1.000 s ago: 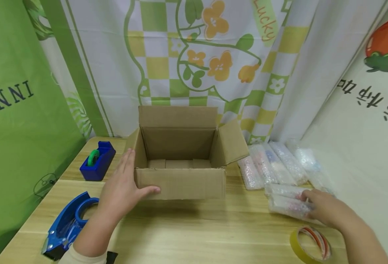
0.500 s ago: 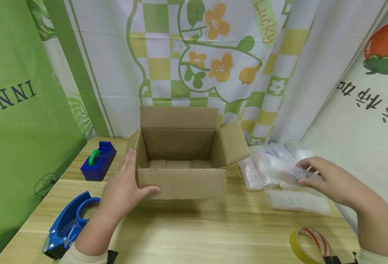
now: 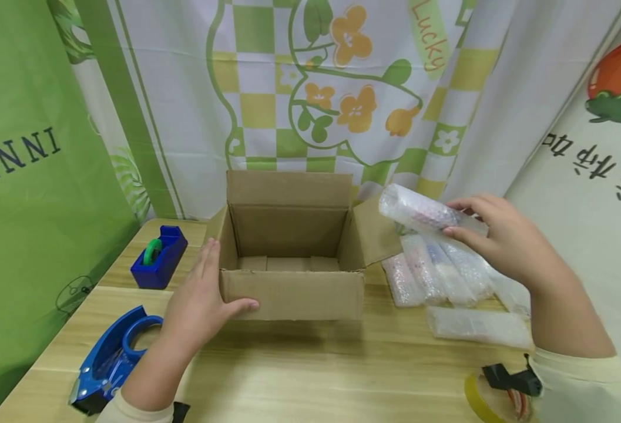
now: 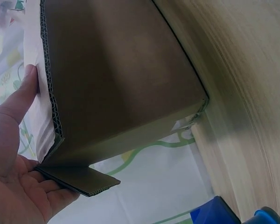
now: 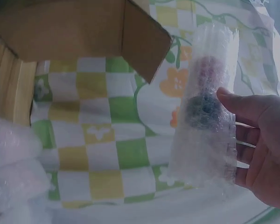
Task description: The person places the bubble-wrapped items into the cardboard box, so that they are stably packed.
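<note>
Right hand (image 3: pixel 500 244) pinching clear bubble-wrapped roll (image 3: pixel 416 210), raised near open brown cardboard box (image 3: pixel 294 296) — left hand (image 3: pixel 196 302) gripping its near corner

Head view: bright, soft shadow below the centre carton (image 3: pixel 291 295). Wrist views: dim; the right one's lower-left bundles (image 5: pixel 14 163) appear blurred.

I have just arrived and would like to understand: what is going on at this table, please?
A person's left hand holds the near left corner of an open box. The right hand holds one bubble-wrapped packet in the air near the box, not yet inside. Other packets lie on the table to the box's right.
</note>
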`<state>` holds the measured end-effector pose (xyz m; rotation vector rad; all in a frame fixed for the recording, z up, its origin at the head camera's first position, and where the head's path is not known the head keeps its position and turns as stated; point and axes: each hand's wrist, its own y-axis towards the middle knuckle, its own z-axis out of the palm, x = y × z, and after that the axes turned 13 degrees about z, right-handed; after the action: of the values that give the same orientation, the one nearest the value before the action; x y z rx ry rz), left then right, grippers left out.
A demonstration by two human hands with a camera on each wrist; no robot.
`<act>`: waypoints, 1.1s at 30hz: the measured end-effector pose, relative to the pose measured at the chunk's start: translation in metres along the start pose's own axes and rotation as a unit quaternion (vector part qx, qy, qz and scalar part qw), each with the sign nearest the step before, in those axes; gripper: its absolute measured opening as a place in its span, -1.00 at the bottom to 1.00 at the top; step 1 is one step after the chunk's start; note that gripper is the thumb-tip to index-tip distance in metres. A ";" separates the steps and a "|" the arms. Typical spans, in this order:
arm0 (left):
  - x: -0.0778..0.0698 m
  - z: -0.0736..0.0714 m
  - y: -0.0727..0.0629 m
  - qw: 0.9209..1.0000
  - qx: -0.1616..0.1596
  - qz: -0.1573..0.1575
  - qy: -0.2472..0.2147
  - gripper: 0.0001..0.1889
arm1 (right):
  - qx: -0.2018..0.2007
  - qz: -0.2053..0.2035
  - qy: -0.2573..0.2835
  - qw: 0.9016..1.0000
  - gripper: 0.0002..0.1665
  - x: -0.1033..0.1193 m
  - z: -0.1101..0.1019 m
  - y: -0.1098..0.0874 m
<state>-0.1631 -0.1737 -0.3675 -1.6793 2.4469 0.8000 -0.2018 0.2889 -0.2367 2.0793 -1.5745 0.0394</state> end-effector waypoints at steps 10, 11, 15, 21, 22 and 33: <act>0.000 -0.001 0.000 1.000 -0.003 0.003 0.006 0.38 | -0.023 -0.048 0.018 0.998 -0.55 0.044 0.012 0.036; 0.000 -0.001 0.000 1.000 -0.004 0.004 0.007 0.38 | -0.020 -0.049 0.021 0.998 -0.54 0.048 0.013 0.039; -0.001 -0.001 0.000 1.000 -0.001 0.003 0.008 0.38 | -0.016 -0.058 0.025 0.998 -0.53 0.064 0.019 0.053; 0.000 -0.001 0.000 1.000 0.000 0.003 0.009 0.39 | 0.009 -0.063 0.032 0.997 -0.52 0.085 0.034 0.073; 0.000 -0.001 0.000 1.000 -0.001 0.003 0.009 0.39 | 0.013 -0.065 0.036 0.997 -0.51 0.089 0.037 0.076; 0.000 -0.001 0.001 1.000 0.002 0.005 0.013 0.39 | 0.040 -0.101 0.063 0.992 -0.52 0.115 0.078 0.107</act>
<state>-0.1635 -0.1738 -0.3666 -1.6887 2.4737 0.7796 -0.2836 0.1346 -0.2248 2.2411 -1.3019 0.1610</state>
